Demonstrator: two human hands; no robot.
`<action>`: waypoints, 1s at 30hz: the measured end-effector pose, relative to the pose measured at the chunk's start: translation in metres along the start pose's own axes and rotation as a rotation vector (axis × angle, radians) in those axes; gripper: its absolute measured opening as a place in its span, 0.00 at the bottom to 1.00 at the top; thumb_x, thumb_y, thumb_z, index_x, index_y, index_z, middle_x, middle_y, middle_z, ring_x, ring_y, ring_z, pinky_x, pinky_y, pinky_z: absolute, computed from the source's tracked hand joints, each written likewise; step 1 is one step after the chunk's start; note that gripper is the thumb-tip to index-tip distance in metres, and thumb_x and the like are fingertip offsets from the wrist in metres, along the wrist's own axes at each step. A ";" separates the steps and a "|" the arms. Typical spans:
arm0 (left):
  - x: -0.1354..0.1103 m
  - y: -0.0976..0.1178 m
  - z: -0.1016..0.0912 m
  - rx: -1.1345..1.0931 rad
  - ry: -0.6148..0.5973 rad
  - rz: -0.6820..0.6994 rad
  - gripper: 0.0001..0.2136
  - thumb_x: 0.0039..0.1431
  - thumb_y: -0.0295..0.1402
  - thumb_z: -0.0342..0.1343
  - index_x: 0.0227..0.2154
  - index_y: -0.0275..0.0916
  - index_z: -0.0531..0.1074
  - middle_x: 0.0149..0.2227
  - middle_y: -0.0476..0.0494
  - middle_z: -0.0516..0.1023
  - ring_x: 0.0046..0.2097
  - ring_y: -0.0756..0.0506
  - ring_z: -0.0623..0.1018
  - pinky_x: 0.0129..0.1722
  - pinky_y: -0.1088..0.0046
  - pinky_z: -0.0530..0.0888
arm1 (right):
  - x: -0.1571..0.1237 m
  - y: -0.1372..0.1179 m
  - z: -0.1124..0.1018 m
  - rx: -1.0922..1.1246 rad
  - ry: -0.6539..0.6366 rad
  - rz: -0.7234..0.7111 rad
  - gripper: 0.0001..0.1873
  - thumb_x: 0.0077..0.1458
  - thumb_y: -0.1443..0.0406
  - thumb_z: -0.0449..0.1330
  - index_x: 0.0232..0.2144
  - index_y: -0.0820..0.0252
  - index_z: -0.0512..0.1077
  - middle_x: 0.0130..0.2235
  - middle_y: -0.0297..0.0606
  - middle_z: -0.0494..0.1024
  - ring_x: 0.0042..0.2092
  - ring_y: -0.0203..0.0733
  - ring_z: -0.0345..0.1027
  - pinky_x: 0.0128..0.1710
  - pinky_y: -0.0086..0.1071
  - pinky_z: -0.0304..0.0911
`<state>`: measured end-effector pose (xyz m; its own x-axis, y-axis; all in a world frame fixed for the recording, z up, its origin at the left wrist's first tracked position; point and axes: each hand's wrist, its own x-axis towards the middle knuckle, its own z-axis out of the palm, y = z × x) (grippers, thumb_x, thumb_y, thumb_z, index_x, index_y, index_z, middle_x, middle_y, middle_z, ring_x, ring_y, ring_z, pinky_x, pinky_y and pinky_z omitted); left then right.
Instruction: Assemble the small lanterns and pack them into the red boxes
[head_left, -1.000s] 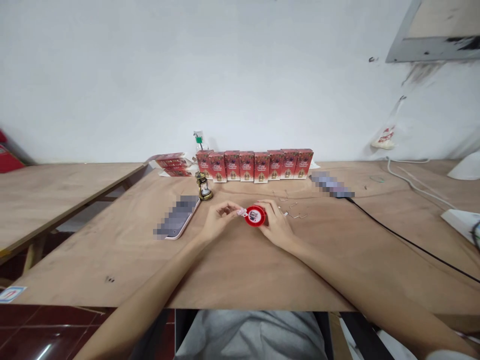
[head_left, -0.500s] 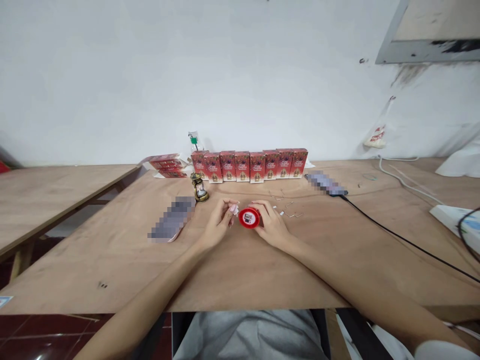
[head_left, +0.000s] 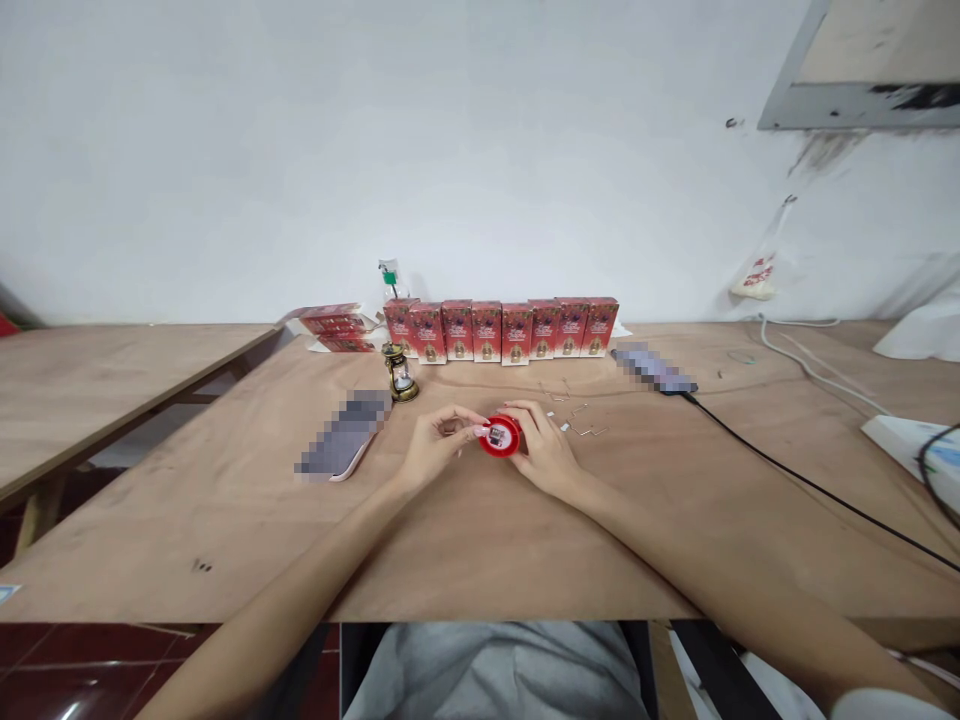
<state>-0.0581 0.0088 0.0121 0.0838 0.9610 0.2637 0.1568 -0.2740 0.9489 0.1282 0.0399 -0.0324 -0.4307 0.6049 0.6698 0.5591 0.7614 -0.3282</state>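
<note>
My right hand (head_left: 546, 445) is closed around the side of a red round piece (head_left: 512, 449) that has a pale printed disc in its middle. My left hand (head_left: 439, 440) is pinched at that piece's left rim, with a small pale pink scrap (head_left: 481, 431) at its fingertips. The scrap lies partly over the rim; I cannot make out whether it is stuck there. Behind my left hand, a small bronze-coloured lantern (head_left: 400, 375) stands upright on the wooden table (head_left: 480, 560).
Several red printed boxes (head_left: 487, 332) stand in a row at the back, and more lie stacked (head_left: 337, 325) to their left. One phone (head_left: 345, 435) lies at the left; another phone (head_left: 654, 368) has a black cable at the right. Several thin bent wires (head_left: 589, 430) lie beyond my right hand.
My left hand has moved right, bringing the pale scrap from beside the red piece onto its left rim. My right hand stays in place on the red piece.
</note>
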 end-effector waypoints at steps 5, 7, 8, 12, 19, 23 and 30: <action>0.002 -0.005 0.000 -0.072 0.034 0.029 0.14 0.43 0.41 0.66 0.28 0.34 0.75 0.28 0.44 0.78 0.28 0.50 0.74 0.29 0.74 0.73 | 0.000 0.000 0.000 -0.004 0.003 -0.004 0.23 0.50 0.72 0.56 0.50 0.58 0.63 0.51 0.46 0.68 0.51 0.49 0.66 0.48 0.44 0.66; 0.003 -0.006 0.000 -0.060 0.048 0.076 0.13 0.44 0.40 0.66 0.29 0.35 0.76 0.32 0.43 0.80 0.35 0.47 0.77 0.38 0.70 0.75 | 0.000 0.001 0.001 -0.007 -0.001 -0.002 0.23 0.50 0.72 0.57 0.50 0.58 0.63 0.52 0.46 0.68 0.51 0.49 0.66 0.48 0.44 0.66; 0.003 -0.006 -0.001 -0.046 0.047 0.101 0.13 0.46 0.40 0.65 0.30 0.35 0.77 0.34 0.42 0.80 0.37 0.46 0.78 0.41 0.69 0.74 | 0.000 0.002 0.001 -0.007 -0.005 -0.002 0.24 0.50 0.72 0.57 0.50 0.59 0.63 0.52 0.46 0.67 0.51 0.49 0.66 0.48 0.44 0.66; 0.001 -0.005 -0.001 0.063 0.016 0.224 0.12 0.53 0.40 0.60 0.33 0.36 0.77 0.37 0.41 0.80 0.40 0.45 0.77 0.43 0.68 0.73 | 0.000 0.002 0.001 -0.012 -0.011 -0.002 0.23 0.50 0.73 0.57 0.50 0.59 0.63 0.51 0.46 0.67 0.51 0.49 0.66 0.48 0.44 0.67; 0.000 -0.011 0.008 0.289 0.000 0.381 0.10 0.56 0.35 0.57 0.38 0.35 0.75 0.33 0.42 0.78 0.34 0.48 0.75 0.38 0.71 0.72 | 0.001 0.002 0.002 -0.018 -0.002 -0.004 0.24 0.48 0.74 0.56 0.49 0.59 0.63 0.51 0.46 0.67 0.50 0.49 0.67 0.47 0.44 0.67; -0.003 -0.012 0.012 0.477 0.027 0.521 0.07 0.58 0.30 0.54 0.38 0.36 0.73 0.32 0.44 0.76 0.34 0.49 0.73 0.38 0.72 0.71 | 0.001 0.003 0.003 -0.009 0.007 -0.008 0.23 0.48 0.74 0.57 0.49 0.60 0.63 0.51 0.47 0.67 0.50 0.50 0.66 0.48 0.45 0.67; -0.006 -0.019 0.017 0.692 0.015 0.774 0.08 0.61 0.25 0.49 0.42 0.38 0.68 0.38 0.43 0.72 0.38 0.50 0.73 0.38 0.74 0.72 | 0.001 0.002 0.002 0.001 0.016 -0.025 0.23 0.50 0.73 0.56 0.50 0.59 0.63 0.51 0.47 0.67 0.52 0.50 0.65 0.49 0.45 0.67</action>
<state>-0.0452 0.0073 -0.0101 0.3903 0.5119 0.7652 0.5967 -0.7736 0.2132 0.1273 0.0422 -0.0340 -0.4328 0.5818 0.6886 0.5476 0.7764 -0.3118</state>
